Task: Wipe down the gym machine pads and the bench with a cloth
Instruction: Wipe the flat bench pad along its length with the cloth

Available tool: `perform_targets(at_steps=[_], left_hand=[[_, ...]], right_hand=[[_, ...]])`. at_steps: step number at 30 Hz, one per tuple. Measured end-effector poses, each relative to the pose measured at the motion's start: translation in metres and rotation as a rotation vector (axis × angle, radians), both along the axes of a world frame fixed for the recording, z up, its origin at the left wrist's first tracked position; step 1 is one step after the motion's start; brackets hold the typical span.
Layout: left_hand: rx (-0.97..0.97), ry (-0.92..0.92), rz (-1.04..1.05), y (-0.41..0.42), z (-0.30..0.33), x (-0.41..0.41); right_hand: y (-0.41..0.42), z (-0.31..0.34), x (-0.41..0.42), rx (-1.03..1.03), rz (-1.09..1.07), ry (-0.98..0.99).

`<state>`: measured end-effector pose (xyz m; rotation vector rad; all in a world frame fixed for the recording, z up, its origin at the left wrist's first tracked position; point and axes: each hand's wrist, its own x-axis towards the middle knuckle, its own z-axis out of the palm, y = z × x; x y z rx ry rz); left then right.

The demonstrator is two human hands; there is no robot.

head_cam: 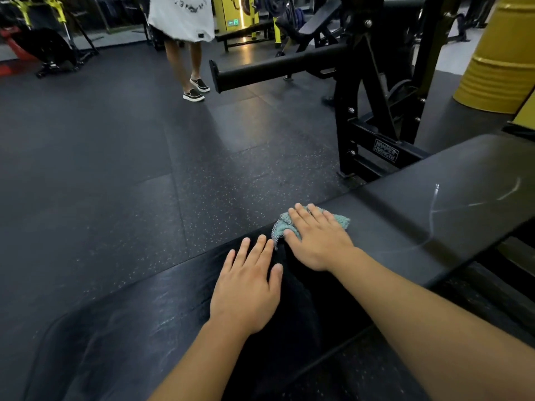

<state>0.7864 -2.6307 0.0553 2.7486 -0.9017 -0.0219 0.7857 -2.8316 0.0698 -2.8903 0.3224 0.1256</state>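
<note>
The left hand (246, 287) lies flat, fingers straight and spread, on the near black pad (139, 322) of the bench; just beyond it the right hand (317, 238) presses a teal cloth (341, 220) — fingers straight over it, not curled — onto the far pad (434, 204), near that pad's left edge; faint streaks mark this pad, possibly wet smears; behind stands a black machine frame (373, 111); farther off, a person's legs (185, 62) and a yellow drum (500, 59).

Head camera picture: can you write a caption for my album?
Right hand presses a cloth flat on the bench; left hand rests beside it.
</note>
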Motion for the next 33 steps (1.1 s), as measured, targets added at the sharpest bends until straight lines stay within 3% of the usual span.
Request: perform_targets(at_steps=[12,25,33], left_hand=[[0.018,-0.02,0.011,-0.001,0.0,0.001],[0.025,-0.024,0.028,-0.004,0.001,-0.002],[0.023,-0.012,0.02,0.0,-0.001,-0.001]], right_hand=[[0.006,0.003,-0.132,0.012,0.047,-0.007],[-0.009,-0.002,-0.038,0.013,0.003,0.001],[-0.008,0.0,-0.133,0.041,-0.003,-0.029]])
